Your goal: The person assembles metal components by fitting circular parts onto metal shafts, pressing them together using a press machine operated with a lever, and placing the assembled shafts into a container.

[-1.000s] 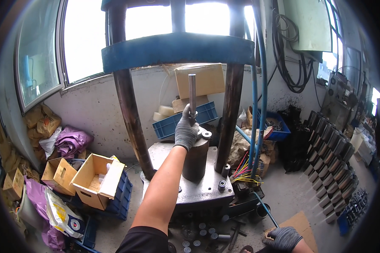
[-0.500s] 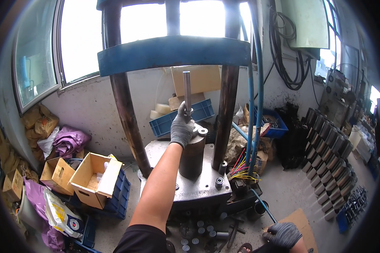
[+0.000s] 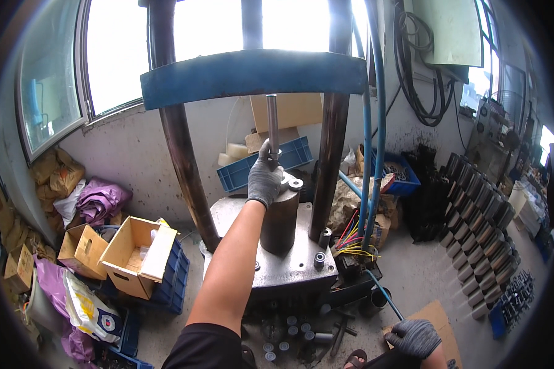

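My left hand, in a grey glove, is closed round the lower part of an upright metal rod. The rod stands above a thick dark steel cylinder on the metal plate of a press. Its upper end appears at the lower edge of the blue crossbeam; whether they touch is unclear. A small metal ring lies on the cylinder's top, beside my fingers. At lower right, my right hand, also gloved, is wrapped over the end of a blue lever.
Dark pillars flank the cylinder. Small round parts sit on the plate, and several more lie on the floor below. Cartons stand left. Stacked metal cylinders line the right side. Blue hoses hang beside the right pillar.
My left hand and the rod appear higher, and the small gap seen below the beam has closed. The whole view has shifted slightly. My right hand stays on the lever.
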Action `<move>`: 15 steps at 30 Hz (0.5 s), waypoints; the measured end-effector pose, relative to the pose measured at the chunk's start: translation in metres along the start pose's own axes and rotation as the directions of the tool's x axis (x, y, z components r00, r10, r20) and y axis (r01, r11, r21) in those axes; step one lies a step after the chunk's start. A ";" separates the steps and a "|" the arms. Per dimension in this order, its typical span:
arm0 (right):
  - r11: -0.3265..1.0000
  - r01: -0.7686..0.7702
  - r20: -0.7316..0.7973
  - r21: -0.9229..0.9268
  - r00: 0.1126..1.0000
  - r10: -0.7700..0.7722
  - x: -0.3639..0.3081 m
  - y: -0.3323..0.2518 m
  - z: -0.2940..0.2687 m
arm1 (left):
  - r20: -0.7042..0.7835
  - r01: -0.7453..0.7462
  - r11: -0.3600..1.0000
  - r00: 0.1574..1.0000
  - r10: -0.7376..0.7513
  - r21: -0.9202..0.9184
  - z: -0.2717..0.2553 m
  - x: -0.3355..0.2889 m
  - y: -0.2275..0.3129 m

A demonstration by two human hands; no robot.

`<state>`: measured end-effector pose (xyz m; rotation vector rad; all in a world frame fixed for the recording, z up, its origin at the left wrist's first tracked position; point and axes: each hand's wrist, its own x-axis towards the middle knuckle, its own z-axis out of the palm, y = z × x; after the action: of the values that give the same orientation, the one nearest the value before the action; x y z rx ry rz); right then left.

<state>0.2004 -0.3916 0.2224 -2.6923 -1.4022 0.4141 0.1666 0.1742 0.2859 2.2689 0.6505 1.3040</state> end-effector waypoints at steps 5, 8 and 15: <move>0.999 -0.030 0.017 0.027 0.999 0.030 0.002 0.006 0.003 | 0.081 0.159 0.964 0.986 -0.145 -0.213 -0.002 0.000 0.014; 1.000 -0.009 0.041 -0.020 0.999 0.010 0.003 0.011 0.006 | 0.047 0.124 0.964 0.992 -0.116 -0.236 -0.002 0.000 0.007; 1.000 -0.001 0.050 -0.008 0.999 0.001 0.004 0.011 -0.004 | 0.032 0.103 0.966 0.995 -0.099 -0.239 0.000 -0.001 0.009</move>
<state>0.2119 -0.3946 0.2233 -2.7075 -1.4183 0.4795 0.1682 0.1666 0.2907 2.0248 0.5602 1.2375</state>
